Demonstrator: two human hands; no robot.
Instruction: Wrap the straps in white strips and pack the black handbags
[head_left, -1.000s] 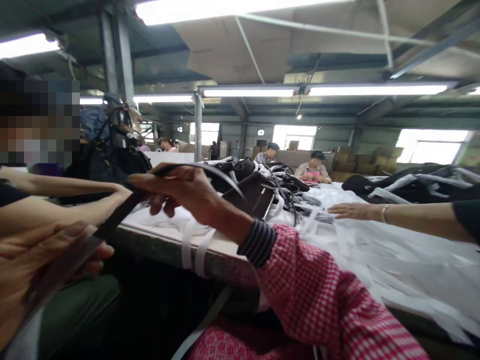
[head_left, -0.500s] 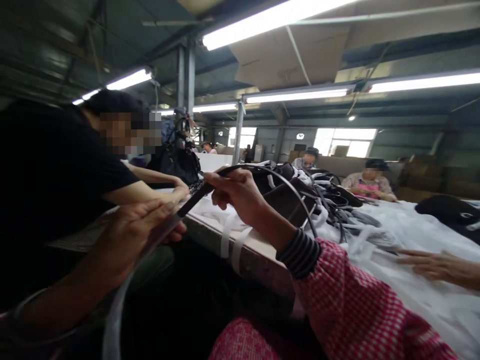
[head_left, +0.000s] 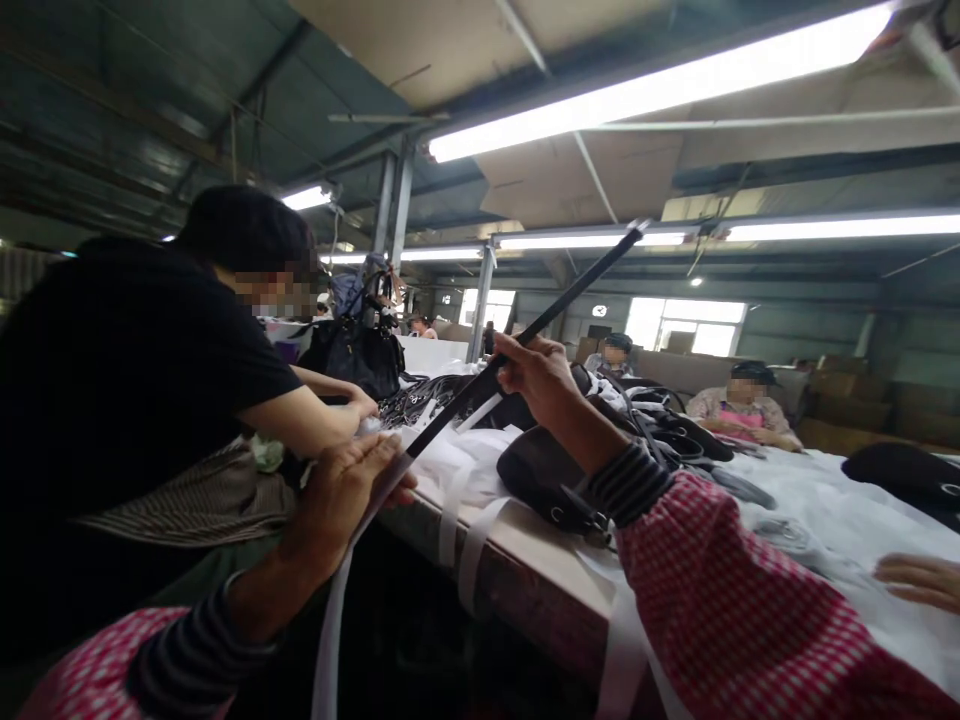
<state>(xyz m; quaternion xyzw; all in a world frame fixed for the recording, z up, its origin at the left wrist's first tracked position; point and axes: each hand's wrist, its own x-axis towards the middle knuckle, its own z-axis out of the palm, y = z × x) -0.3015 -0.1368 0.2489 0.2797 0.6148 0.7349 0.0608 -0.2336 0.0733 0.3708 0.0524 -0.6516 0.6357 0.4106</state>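
Observation:
Both my hands hold a long black strap (head_left: 589, 285), stretched on a slant from lower left to upper right. Its far tip points up past my right hand, and a bit of white shows there. My right hand (head_left: 541, 385) pinches the strap between thumb and fingers above the table. Lower down, my left hand (head_left: 341, 490) is closed around the strap where a white wrapping strip (head_left: 330, 630) covers it. The strip hangs below that hand. Under my right wrist lies a black bag piece (head_left: 536, 475) with metal rings.
A co-worker in black (head_left: 142, 380) bends over the table close on my left. Black straps and bags (head_left: 679, 435) lie heaped on white cloth (head_left: 832, 510). Another person's hand (head_left: 922, 580) rests at the right. White strips (head_left: 480, 550) drape over the table edge (head_left: 540, 590).
The strap curved down onto the table before; now it stands straight with its far end up. Both my hands appear further right. The other person's hand at right has drawn back.

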